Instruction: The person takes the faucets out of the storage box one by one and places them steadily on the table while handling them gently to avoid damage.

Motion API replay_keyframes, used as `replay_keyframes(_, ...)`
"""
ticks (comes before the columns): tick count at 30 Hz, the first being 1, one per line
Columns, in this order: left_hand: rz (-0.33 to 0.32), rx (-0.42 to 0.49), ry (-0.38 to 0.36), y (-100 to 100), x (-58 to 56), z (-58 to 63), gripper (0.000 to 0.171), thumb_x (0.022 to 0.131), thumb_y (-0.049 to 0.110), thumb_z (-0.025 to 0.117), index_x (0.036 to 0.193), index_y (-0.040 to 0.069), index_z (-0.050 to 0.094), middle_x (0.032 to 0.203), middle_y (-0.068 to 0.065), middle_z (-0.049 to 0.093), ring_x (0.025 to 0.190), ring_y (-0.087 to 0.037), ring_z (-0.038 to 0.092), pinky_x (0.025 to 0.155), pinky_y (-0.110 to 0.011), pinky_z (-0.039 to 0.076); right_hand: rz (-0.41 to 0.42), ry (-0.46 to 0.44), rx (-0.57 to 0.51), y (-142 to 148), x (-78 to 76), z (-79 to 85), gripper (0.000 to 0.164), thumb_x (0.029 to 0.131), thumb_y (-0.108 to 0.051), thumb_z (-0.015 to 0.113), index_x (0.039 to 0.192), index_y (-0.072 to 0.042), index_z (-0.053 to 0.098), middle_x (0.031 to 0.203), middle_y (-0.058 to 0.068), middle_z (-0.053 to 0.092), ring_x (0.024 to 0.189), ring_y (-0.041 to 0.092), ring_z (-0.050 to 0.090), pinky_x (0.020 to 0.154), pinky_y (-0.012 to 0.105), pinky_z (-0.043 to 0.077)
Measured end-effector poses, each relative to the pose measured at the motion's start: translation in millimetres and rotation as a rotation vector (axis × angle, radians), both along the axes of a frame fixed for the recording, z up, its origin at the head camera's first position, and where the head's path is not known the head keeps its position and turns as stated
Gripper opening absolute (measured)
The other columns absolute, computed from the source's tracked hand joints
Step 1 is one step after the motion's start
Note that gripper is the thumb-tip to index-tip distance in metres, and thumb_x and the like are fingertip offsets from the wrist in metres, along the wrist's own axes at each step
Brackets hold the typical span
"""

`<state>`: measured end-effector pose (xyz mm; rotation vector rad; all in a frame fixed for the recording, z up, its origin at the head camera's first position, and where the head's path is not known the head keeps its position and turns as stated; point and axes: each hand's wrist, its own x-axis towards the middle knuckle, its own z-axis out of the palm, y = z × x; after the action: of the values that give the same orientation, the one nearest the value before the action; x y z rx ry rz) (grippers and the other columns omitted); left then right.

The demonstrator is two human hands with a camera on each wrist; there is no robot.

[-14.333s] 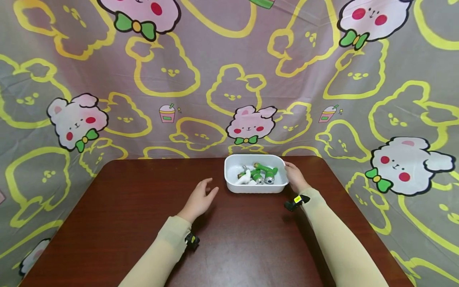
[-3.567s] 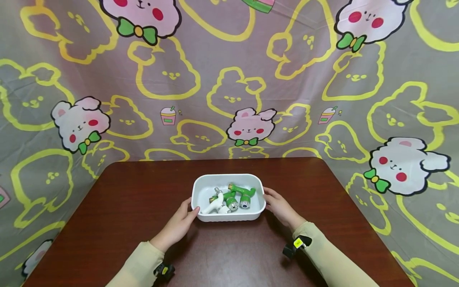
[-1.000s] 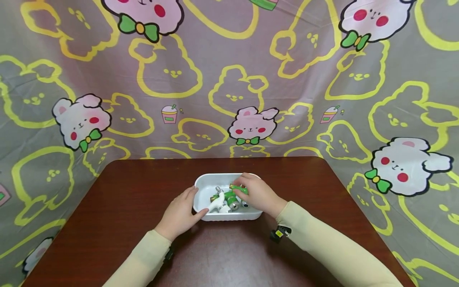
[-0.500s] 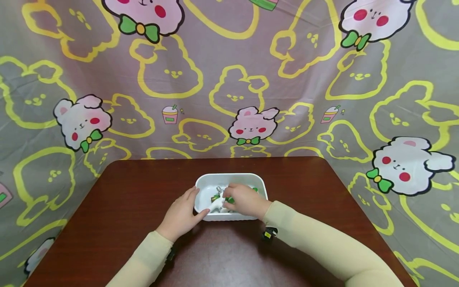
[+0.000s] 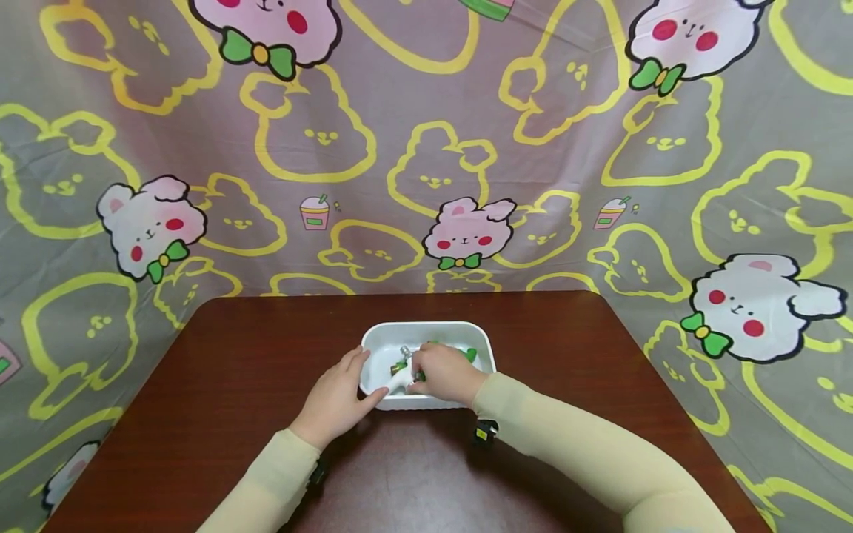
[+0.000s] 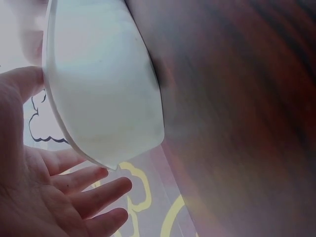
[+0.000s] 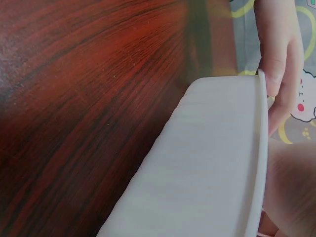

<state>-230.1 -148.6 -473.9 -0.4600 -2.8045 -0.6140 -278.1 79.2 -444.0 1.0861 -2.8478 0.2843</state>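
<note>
A white plastic tub stands on the table, holding faucet-like fittings. My left hand braces its near left corner; in the left wrist view, the thumb touches the rim while the other fingers spread loosely beside it. Inside the tub is my right hand, palm down, with bent fingers at a white tap. Beyond this tap, a green tap's brass end shows; another green tap lies right of the hand. The hand covers the rest, so I cannot tell what it grips.
The brown wooden table extends around the tub. A patterned cloth hangs close behind it and along both sides. In the right wrist view the tub's ribbed outer wall fills much of the frame.
The tub has moved from the back right to the middle of the table. My left hand has come onto its corner. My right hand has left the right rim, passed a green tap and shifted left.
</note>
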Motion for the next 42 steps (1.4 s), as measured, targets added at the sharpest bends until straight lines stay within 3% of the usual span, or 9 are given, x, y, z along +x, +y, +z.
replay_keyframes(9,-0.002,0.003,-0.01,-0.6,0.0,1.1,0.079,0.091,0.049,0.076,0.145,-0.003,0.052,0.15,-0.026,0.052,0.124,-0.044,0.063,0.101,-0.055,0.052,0.016,0.009,0.026,-4.3,-1.0,2.0,0.035,0.079,-0.04,0.089,0.06,-0.017,0.071,0.067,-0.005,0.055,0.066,0.011,0.048,0.059,0.026,0.042)
replay_keyframes(22,0.007,-0.001,-0.029,-0.3,-0.2,1.7,0.078,0.092,0.048,0.075,0.146,-0.003,0.051,0.151,-0.026,0.051,0.122,-0.044,0.064,0.1,-0.055,0.053,0.055,0.03,0.107,-6.1,-4.4,3.7,0.044,0.08,-0.044,0.086,0.05,-0.018,0.068,0.068,-0.002,0.053,0.071,0.016,0.051,0.066,0.03,0.045)
replay_keyframes(31,0.01,0.016,-0.039,0.3,1.5,2.5,0.077,0.092,0.044,0.076,0.147,-0.003,0.05,0.151,-0.026,0.05,0.124,-0.044,0.063,0.101,-0.055,0.053,-0.016,-0.026,0.101,-10.2,-4.3,3.0,0.039,0.079,-0.04,0.086,0.051,-0.019,0.068,0.068,-0.002,0.053,0.069,0.015,0.049,0.057,0.029,0.043)
replay_keyframes(42,0.003,0.021,-0.033,0.1,1.5,2.5,0.08,0.091,0.047,0.076,0.147,-0.004,0.05,0.151,-0.026,0.05,0.122,-0.043,0.064,0.1,-0.054,0.053,-0.108,-0.054,0.075,-14.3,-2.2,2.3,0.032,0.078,-0.036,0.084,0.057,-0.018,0.067,0.07,-0.002,0.052,0.07,0.015,0.048,0.056,0.029,0.043)
